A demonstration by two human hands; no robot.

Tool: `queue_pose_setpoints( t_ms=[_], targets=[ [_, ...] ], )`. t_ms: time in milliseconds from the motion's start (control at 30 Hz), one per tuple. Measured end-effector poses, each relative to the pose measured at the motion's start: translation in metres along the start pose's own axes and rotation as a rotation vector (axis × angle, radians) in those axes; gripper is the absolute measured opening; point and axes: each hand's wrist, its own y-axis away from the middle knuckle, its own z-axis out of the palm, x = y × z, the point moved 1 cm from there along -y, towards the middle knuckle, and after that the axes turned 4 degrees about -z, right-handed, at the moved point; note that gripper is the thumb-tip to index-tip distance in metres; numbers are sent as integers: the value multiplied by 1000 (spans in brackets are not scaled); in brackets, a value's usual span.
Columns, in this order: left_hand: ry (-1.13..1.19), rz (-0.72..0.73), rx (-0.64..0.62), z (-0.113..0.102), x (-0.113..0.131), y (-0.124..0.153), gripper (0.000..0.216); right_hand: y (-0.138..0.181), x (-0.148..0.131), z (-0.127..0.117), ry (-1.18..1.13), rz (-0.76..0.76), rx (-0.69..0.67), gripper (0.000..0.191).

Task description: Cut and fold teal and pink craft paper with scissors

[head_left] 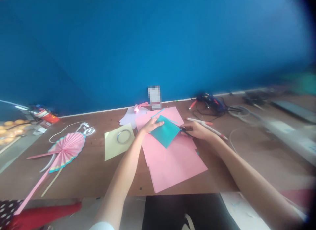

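Observation:
A square of teal paper (166, 133) is turned corner-down above pink paper sheets (172, 167) in the middle of the table. My left hand (151, 125) grips its left side, thumb on top and fingers at the edge. Dark-handled scissors (188, 128) are in my right hand (197, 129), at the paper's right corner; their blades are hard to make out. Narrow teal strips (158, 112) show along the paper's upper edges.
Left of the hands lie a pale yellow sheet (112, 146) with a tape roll (123, 136) on it and a pleated pink paper fan (67, 147). Pens (216, 132) and tangled cables (213, 103) lie to the right. A blue wall (148, 42) rises behind the table.

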Motion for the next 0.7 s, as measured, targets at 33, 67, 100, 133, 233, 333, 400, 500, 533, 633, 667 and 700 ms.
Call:
queue_pose_setpoints(
  t_ms=[33, 67, 100, 133, 233, 333, 400, 500, 533, 633, 667, 700],
  targets=[
    [-2, -4, 0, 0, 0, 0, 39, 0, 0, 0, -12, -4, 5, 46],
    [-4, -7, -1, 0, -1, 0, 39, -1, 0, 1, -26, -10, 15, 46],
    [-5, -11, -3, -1, -1, 0, 39, -1, 0, 1, -40, -19, 24, 45],
    [-7, -15, -7, -1, -2, -1, 39, -2, -1, 2, -51, -32, 22, 45],
    [-8, -20, -39, 0, -3, -1, 39, -3, -4, 2, -68, -65, 2, 42],
    [8, -6, -86, 0, -4, -2, 38, -3, -9, 3, -87, -67, 2, 40],
    [16, 0, -105, 0, -5, -3, 37, -3, -12, 4, -105, -68, 6, 40],
    [7, -4, -117, 0, -5, -3, 38, -4, -14, 7, -138, -56, -3, 40],
    [5, -10, -121, 0, -4, -3, 39, -4, -14, 9, -151, -52, 1, 41],
    [20, -35, -131, 1, -4, -2, 41, -6, -14, 12, -160, -67, 24, 39],
    [27, -42, -136, 1, -3, -2, 42, -6, -14, 13, -149, -72, 31, 38],
    [31, -48, -142, 1, -3, -2, 43, -7, -14, 13, -133, -76, 36, 37]
  ],
)
